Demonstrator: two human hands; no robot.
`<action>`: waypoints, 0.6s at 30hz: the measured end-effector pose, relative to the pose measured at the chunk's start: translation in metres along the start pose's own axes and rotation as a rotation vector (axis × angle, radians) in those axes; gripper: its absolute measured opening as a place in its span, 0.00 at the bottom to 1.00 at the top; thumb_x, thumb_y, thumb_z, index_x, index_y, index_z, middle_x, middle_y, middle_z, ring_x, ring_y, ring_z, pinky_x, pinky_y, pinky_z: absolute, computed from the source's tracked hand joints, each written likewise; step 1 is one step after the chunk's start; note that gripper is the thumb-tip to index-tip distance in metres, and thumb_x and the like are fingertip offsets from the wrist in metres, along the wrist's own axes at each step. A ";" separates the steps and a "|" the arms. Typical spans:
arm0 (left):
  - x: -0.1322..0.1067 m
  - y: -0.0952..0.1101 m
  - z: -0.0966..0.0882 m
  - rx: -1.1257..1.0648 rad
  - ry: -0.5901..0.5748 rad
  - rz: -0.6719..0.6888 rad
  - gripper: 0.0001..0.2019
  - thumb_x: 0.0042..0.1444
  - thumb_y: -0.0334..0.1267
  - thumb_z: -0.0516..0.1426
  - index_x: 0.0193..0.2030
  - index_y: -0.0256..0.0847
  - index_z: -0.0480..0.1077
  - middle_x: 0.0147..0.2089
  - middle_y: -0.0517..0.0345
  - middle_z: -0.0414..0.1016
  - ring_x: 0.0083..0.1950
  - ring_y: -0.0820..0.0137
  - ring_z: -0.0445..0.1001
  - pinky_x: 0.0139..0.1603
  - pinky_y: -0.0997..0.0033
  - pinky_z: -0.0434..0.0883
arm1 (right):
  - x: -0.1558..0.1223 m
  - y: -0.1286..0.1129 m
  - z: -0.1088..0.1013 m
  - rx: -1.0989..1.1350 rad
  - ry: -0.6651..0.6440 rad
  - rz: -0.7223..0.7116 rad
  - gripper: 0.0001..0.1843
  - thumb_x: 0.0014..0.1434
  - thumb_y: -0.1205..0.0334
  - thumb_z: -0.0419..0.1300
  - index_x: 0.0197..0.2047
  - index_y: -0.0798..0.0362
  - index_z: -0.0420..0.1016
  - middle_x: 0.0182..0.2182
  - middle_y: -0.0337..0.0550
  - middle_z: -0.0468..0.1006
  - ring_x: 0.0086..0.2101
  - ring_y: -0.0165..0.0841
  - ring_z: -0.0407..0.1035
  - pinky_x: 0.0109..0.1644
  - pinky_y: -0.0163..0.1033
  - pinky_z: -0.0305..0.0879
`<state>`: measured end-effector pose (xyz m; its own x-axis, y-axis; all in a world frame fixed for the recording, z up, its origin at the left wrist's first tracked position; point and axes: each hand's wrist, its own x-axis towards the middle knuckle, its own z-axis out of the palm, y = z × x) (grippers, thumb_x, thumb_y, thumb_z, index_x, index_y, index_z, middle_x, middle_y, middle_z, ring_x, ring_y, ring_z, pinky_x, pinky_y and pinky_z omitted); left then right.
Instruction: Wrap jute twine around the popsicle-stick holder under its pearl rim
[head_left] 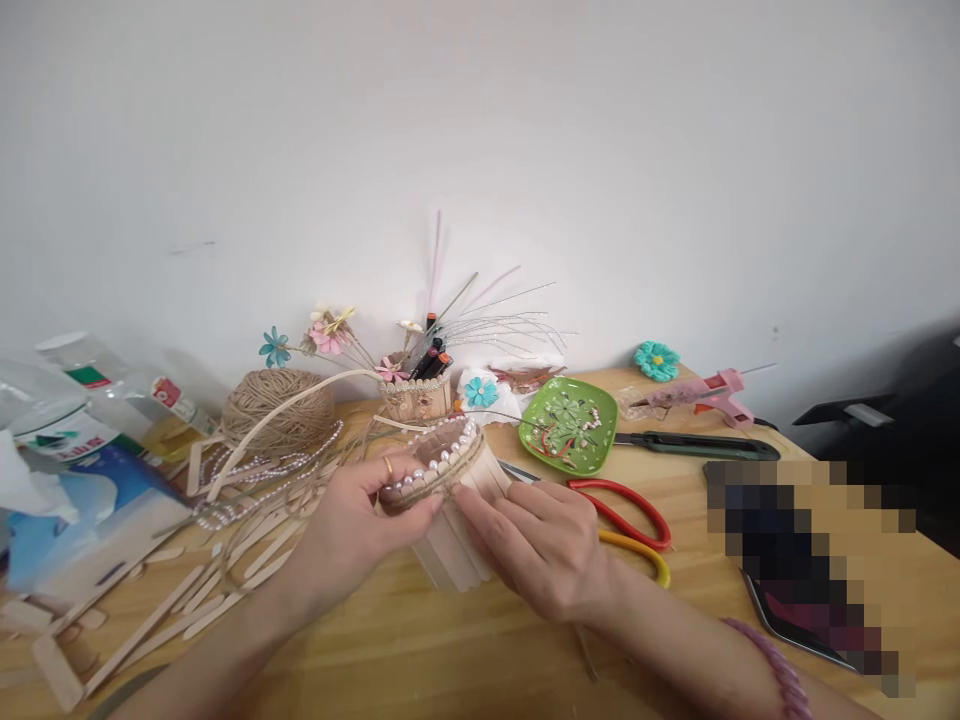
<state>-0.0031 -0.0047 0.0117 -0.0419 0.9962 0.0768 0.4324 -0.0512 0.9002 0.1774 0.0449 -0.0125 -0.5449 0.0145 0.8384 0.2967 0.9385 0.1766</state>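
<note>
A tilted cup made of craft sticks point(450, 565) is held up over the table, its opening toward the upper left. White pearl beads point(415, 482) run along its rim, and brown twine point(471, 462) is wrapped just below them. My left hand point(360, 515) grips the rim at the left, with the thumb outside on the twine and the forefinger at the opening. Against the cup's front, my right hand point(544, 540) has its fingers closed at the twine, and a loose twine end point(587, 655) hangs below it. The right fingertips are partly hidden.
Red-and-yellow-handled scissors point(652, 518), a green dish point(609, 425), a utility knife point(697, 445) and a pink glue gun point(724, 395) lie right. Behind stands a small stick pot point(420, 400) with markers. Left are a twine ball point(277, 410), loose craft sticks point(150, 630) and bottles point(169, 420).
</note>
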 end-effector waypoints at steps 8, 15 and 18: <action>-0.001 0.002 0.000 -0.001 0.029 0.005 0.08 0.47 0.38 0.56 0.21 0.39 0.67 0.21 0.65 0.59 0.25 0.75 0.58 0.25 0.76 0.58 | 0.002 -0.002 -0.003 0.048 -0.045 0.030 0.14 0.62 0.73 0.46 0.45 0.68 0.68 0.18 0.40 0.71 0.20 0.29 0.60 0.21 0.36 0.50; -0.001 -0.001 0.003 0.001 0.030 -0.010 0.09 0.48 0.39 0.56 0.21 0.39 0.67 0.22 0.64 0.59 0.26 0.75 0.58 0.26 0.76 0.59 | 0.001 -0.002 0.005 0.161 0.016 0.302 0.03 0.58 0.68 0.57 0.33 0.58 0.71 0.19 0.36 0.72 0.19 0.24 0.60 0.24 0.30 0.55; -0.001 -0.003 0.004 -0.002 0.027 -0.013 0.08 0.49 0.38 0.56 0.22 0.39 0.66 0.22 0.65 0.58 0.26 0.75 0.57 0.25 0.76 0.59 | 0.001 -0.003 0.004 0.241 -0.007 0.428 0.03 0.57 0.67 0.58 0.31 0.58 0.71 0.18 0.34 0.69 0.17 0.22 0.57 0.22 0.28 0.54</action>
<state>-0.0010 -0.0055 0.0075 -0.0714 0.9945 0.0766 0.4296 -0.0387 0.9022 0.1728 0.0433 -0.0137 -0.4191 0.4176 0.8062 0.3057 0.9010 -0.3077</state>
